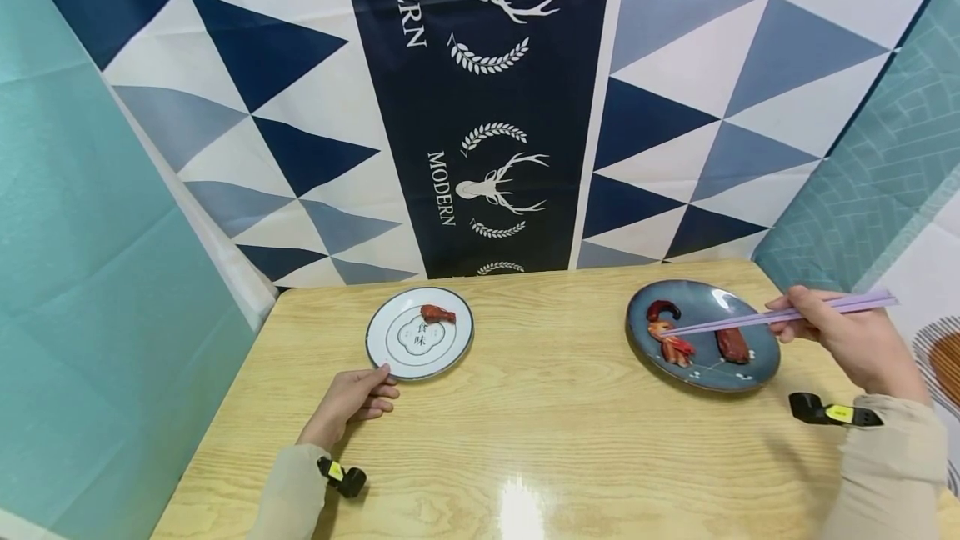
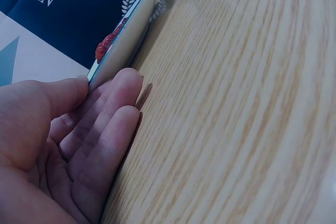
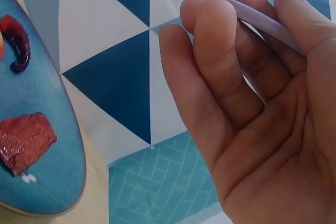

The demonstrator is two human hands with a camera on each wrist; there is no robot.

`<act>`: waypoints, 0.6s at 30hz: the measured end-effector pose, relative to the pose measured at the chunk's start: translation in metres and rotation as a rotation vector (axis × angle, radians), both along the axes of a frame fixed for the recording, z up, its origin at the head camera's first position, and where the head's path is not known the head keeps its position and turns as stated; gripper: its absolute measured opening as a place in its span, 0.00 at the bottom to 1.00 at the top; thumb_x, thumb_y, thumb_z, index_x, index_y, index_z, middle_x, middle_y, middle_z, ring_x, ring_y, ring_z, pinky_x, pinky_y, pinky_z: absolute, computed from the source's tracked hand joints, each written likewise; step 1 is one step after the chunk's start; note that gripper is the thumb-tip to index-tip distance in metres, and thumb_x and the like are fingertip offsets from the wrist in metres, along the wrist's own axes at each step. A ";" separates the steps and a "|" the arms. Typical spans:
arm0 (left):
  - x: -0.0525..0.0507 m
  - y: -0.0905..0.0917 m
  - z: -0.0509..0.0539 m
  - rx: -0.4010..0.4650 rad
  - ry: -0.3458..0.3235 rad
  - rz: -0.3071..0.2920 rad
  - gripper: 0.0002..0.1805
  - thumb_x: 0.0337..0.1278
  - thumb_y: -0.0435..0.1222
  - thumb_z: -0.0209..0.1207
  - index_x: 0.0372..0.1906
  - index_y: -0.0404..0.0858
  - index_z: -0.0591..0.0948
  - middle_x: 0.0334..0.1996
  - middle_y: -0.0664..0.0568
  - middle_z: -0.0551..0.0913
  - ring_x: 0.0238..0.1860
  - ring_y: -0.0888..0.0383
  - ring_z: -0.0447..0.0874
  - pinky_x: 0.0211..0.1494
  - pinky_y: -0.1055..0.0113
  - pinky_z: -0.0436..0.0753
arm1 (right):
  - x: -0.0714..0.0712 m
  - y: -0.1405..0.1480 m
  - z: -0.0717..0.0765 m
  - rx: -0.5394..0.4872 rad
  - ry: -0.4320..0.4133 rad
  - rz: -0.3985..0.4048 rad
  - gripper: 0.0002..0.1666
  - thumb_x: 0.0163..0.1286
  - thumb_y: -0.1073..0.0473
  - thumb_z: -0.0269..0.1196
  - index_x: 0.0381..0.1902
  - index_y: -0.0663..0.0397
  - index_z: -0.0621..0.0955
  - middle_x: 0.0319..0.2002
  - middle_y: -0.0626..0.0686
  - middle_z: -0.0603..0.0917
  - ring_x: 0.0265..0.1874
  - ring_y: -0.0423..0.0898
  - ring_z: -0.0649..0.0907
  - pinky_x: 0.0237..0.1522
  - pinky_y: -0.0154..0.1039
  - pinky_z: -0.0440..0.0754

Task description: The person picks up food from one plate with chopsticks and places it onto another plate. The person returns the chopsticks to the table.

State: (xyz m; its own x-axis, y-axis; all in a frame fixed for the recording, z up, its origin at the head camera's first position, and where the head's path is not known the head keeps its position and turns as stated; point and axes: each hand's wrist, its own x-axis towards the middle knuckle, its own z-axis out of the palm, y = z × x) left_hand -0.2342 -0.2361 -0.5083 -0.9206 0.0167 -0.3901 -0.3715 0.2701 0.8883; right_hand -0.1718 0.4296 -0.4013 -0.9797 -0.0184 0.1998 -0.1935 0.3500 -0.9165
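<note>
Left hand, lower left of centre in the head view: pinches the near edge of a white plate. Left wrist view: thumb at the rim, fingers bent underneath; the plate is seen edge-on. On it, a drumstick lies toward the upper right of the plate, beside printed characters.

Right hand, right side of the frame: grips a pair of lilac chopsticks that run leftward over a blue plate. Tips lie at an orange-and-red shrimp-like piece in the left part of the plate; cannot tell whether they pinch it. A dark curled piece lies just above it. A slab of meat lies to the right, below the chopsticks.

Both plates are on a wood-grain table, well apart. Behind: a cloth with triangles, stags and "MODERN" fills the upper frame. A teal sheet covers the left edge. Beige sleeves on both arms; a black wrist camera at each wrist.
</note>
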 end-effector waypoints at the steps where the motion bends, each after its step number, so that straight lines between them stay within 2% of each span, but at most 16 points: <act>1: 0.000 0.000 0.000 -0.002 0.001 -0.001 0.25 0.74 0.53 0.58 0.46 0.34 0.88 0.31 0.53 0.90 0.26 0.64 0.88 0.30 0.72 0.87 | 0.000 0.000 -0.001 -0.031 0.002 0.004 0.20 0.84 0.61 0.49 0.42 0.56 0.89 0.31 0.48 0.91 0.27 0.41 0.87 0.36 0.27 0.85; 3: 0.000 0.000 0.000 -0.004 0.001 -0.003 0.25 0.74 0.53 0.57 0.46 0.34 0.88 0.31 0.53 0.90 0.26 0.64 0.88 0.30 0.72 0.87 | 0.001 0.001 -0.003 -0.090 0.007 0.007 0.20 0.84 0.62 0.50 0.42 0.53 0.89 0.33 0.47 0.92 0.27 0.41 0.89 0.34 0.29 0.87; 5: 0.000 0.000 0.000 -0.005 0.002 -0.004 0.25 0.74 0.53 0.58 0.46 0.34 0.88 0.31 0.53 0.90 0.26 0.64 0.88 0.30 0.72 0.87 | 0.001 0.004 -0.004 -0.106 0.014 0.021 0.19 0.84 0.62 0.50 0.43 0.52 0.89 0.35 0.45 0.92 0.28 0.41 0.89 0.33 0.32 0.88; 14: 0.000 -0.001 0.000 0.000 0.003 0.006 0.25 0.74 0.53 0.58 0.45 0.34 0.88 0.31 0.52 0.90 0.26 0.63 0.89 0.31 0.71 0.88 | 0.004 0.007 -0.010 -0.096 0.008 0.018 0.20 0.84 0.63 0.50 0.46 0.44 0.89 0.35 0.47 0.92 0.26 0.42 0.88 0.27 0.38 0.88; 18: 0.001 -0.001 0.000 -0.008 0.009 0.006 0.24 0.75 0.52 0.57 0.45 0.34 0.88 0.31 0.52 0.90 0.26 0.63 0.89 0.32 0.71 0.88 | 0.007 0.009 -0.013 -0.096 -0.026 -0.006 0.20 0.84 0.62 0.51 0.46 0.39 0.89 0.36 0.45 0.91 0.27 0.41 0.88 0.28 0.37 0.88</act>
